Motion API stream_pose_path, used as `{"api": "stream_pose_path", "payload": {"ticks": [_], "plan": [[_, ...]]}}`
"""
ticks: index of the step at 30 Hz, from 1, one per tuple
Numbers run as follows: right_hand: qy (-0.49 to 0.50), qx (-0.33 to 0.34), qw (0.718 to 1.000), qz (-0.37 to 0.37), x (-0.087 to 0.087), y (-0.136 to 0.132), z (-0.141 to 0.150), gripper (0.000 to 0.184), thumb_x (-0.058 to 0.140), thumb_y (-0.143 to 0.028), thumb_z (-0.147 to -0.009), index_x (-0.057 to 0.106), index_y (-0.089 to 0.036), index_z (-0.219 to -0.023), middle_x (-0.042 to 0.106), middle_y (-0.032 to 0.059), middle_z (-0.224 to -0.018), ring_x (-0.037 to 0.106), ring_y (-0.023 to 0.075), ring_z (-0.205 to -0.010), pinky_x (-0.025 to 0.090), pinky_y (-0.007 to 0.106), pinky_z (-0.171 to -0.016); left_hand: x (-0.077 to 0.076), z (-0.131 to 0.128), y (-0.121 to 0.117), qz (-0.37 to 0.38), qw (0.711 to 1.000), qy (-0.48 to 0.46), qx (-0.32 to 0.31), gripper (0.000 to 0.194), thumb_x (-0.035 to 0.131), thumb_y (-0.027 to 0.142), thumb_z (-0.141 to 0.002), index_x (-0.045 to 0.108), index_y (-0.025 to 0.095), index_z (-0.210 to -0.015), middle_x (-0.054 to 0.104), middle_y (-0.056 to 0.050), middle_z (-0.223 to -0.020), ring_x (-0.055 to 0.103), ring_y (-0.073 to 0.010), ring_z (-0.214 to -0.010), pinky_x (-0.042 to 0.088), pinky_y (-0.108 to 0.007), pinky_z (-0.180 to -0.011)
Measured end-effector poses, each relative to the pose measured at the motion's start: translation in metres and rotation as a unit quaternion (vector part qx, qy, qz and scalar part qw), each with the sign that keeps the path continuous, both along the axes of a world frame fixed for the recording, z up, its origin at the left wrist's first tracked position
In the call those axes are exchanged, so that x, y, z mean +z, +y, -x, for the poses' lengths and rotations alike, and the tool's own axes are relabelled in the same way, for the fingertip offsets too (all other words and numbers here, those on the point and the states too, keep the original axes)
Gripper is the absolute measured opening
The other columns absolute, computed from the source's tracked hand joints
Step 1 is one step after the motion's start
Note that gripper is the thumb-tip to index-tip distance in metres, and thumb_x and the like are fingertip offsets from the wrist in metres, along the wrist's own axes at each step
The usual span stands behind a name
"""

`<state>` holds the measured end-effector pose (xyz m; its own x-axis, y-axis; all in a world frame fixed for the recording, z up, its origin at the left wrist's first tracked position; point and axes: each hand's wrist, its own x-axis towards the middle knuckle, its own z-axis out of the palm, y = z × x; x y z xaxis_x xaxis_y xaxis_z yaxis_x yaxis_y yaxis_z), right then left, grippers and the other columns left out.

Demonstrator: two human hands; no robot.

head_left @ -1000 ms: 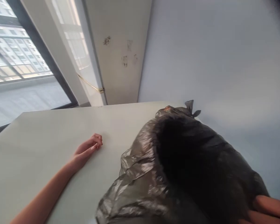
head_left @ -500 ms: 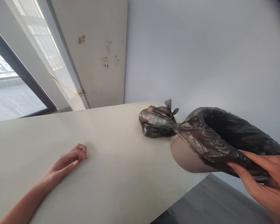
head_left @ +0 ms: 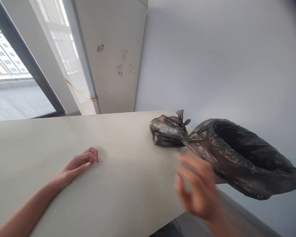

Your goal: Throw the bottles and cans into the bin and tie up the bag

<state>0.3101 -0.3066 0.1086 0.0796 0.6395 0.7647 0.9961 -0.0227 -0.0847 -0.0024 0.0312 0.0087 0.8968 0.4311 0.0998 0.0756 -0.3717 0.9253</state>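
My left hand rests on the pale tabletop, fingers loosely bent, thumb apart, nothing in it. Blurred by motion, my right hand hovers over the table's right side, its fingers curved and apart with nothing visible between them. Just behind it stands a bin lined with a black plastic bag; the bag is folded over the rim and its mouth gapes. My hand hides most of the bin's brownish wall. Beside the bin lies a knotted dark plastic bag, with a green-striped item showing through.
A plain wall rises behind the bin. At the back left stands a white cabinet-like panel with peeled spots, near a dark-framed window. Grey floor shows past the table's front right edge.
My right hand has let go of the black liner's rim and moved left over the table. The view has shifted slightly; my left hand stays on the tabletop.
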Motion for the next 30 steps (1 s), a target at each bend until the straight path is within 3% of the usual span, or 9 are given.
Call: {"api": "stream_pose_path", "payload": {"ticks": [2, 5, 8, 11, 17, 21, 25, 27, 30], "plan": [[0.058, -0.024, 0.997, 0.044, -0.012, 0.058, -0.011, 0.027, 0.060, -0.028, -0.099, 0.062, -0.023, -0.125, 0.063, 0.0140, -0.131, 0.061, 0.0314, -0.124, 0.052, 0.051, -0.107, 0.001, 0.001, 0.000, 0.000, 1.000, 0.001, -0.008, 0.036, 0.045, 0.052, -0.105, 0.063, 0.021, -0.103, 0.051, -0.008, -0.108, 0.050, -0.0215, -0.092, 0.045, -0.031, -0.079], [0.147, -0.158, 0.971, 0.107, -0.024, 0.126, -0.050, 0.043, 0.054, -0.044, -0.103, 0.061, -0.015, -0.134, 0.056, 0.0219, -0.141, 0.049, 0.0396, -0.138, 0.044, 0.058, -0.115, 0.004, 0.001, -0.002, -0.001, 1.000, 0.004, -0.013, 0.036, 0.046, 0.053, -0.105, 0.063, 0.021, -0.103, 0.052, -0.008, -0.107, 0.051, -0.0216, -0.092, 0.045, -0.031, -0.079], [0.180, -0.327, 0.914, 0.160, -0.030, 0.157, -0.085, 0.057, 0.054, -0.047, -0.103, 0.057, -0.008, -0.144, 0.045, 0.0286, -0.155, 0.037, 0.0520, -0.146, 0.030, 0.071, -0.118, 0.004, 0.000, -0.006, -0.005, 1.000, -0.012, -0.011, 0.038, 0.048, 0.056, -0.103, 0.064, 0.021, -0.100, 0.052, -0.008, -0.105, 0.049, -0.0202, -0.086, 0.045, -0.031, -0.076], [0.227, -0.384, 0.871, 0.208, -0.025, 0.163, -0.093, 0.061, 0.050, -0.048, -0.104, 0.052, -0.008, -0.149, 0.051, 0.0297, -0.150, 0.049, 0.0524, -0.137, 0.036, 0.070, -0.112, 0.003, -0.001, -0.007, 0.000, 0.999, -0.023, -0.038, 0.039, 0.049, 0.056, -0.102, 0.065, 0.020, -0.099, 0.053, -0.009, -0.107, 0.048, -0.0195, -0.083, 0.045, -0.031, -0.075], [0.288, -0.208, 0.880, 0.316, -0.005, 0.149, -0.035, 0.048, 0.049, -0.048, -0.105, 0.062, -0.015, -0.137, 0.072, 0.0208, -0.125, 0.068, 0.0391, -0.122, 0.052, 0.050, -0.104, -0.001, 0.000, -0.006, 0.021, 0.998, -0.023, -0.061, 0.034, 0.050, 0.050, -0.104, 0.067, 0.021, -0.104, 0.053, -0.009, -0.107, 0.050, -0.0204, -0.087, 0.046, -0.031, -0.076], [0.355, -0.047, 0.878, 0.319, -0.001, 0.144, 0.020, 0.066, 0.058, -0.038, -0.101, 0.041, -0.014, -0.160, 0.050, 0.0182, -0.161, 0.049, 0.0326, -0.149, 0.039, 0.047, -0.125, -0.007, -0.007, -0.017, 0.044, 0.997, -0.060, -0.038, 0.032, 0.054, 0.046, -0.104, 0.063, 0.022, -0.123, 0.056, -0.011, -0.111, 0.054, -0.0224, -0.095, 0.049, -0.034, -0.085], [0.409, 0.135, 0.832, 0.350, 0.007, 0.143, 0.068, 0.079, 0.061, -0.046, -0.100, 0.030, -0.021, -0.168, 0.038, 0.0117, -0.171, 0.038, 0.0303, -0.158, 0.037, 0.050, -0.129, -0.015, -0.015, -0.029, 0.079, 0.987, -0.143, -0.002, 0.059, 0.061, 0.055, -0.100, 0.049, 0.026, -0.149, 0.055, -0.016, -0.135, 0.057, -0.0279, -0.115, 0.051, -0.040, -0.098], [0.404, 0.201, 0.830, 0.327, 0.011, 0.138, 0.084, 0.070, 0.061, -0.042, -0.101, 0.037, -0.026, -0.165, 0.042, 0.0085, -0.169, 0.041, 0.0287, -0.156, 0.039, 0.050, -0.128, -0.017, -0.016, -0.031, 0.079, 0.983, -0.162, 0.027, 0.070, 0.065, 0.060, -0.096, 0.042, 0.029, -0.155, 0.056, -0.015, -0.137, 0.058, -0.0291, -0.119, 0.051, -0.041, -0.101], [0.364, 0.213, 0.884, 0.200, 0.006, 0.118, 0.093, 0.046, 0.058, -0.027, -0.102, 0.056, -0.027, -0.148, 0.054, 0.0076, -0.159, 0.049, 0.0255, -0.150, 0.042, 0.046, -0.125, -0.014, -0.016, -0.032, 0.026, 0.983, -0.155, 0.094, 0.067, 0.067, 0.055, -0.097, 0.040, 0.033, -0.155, 0.059, -0.012, -0.133, 0.060, -0.0278, -0.119, 0.052, -0.042, -0.101]]}}
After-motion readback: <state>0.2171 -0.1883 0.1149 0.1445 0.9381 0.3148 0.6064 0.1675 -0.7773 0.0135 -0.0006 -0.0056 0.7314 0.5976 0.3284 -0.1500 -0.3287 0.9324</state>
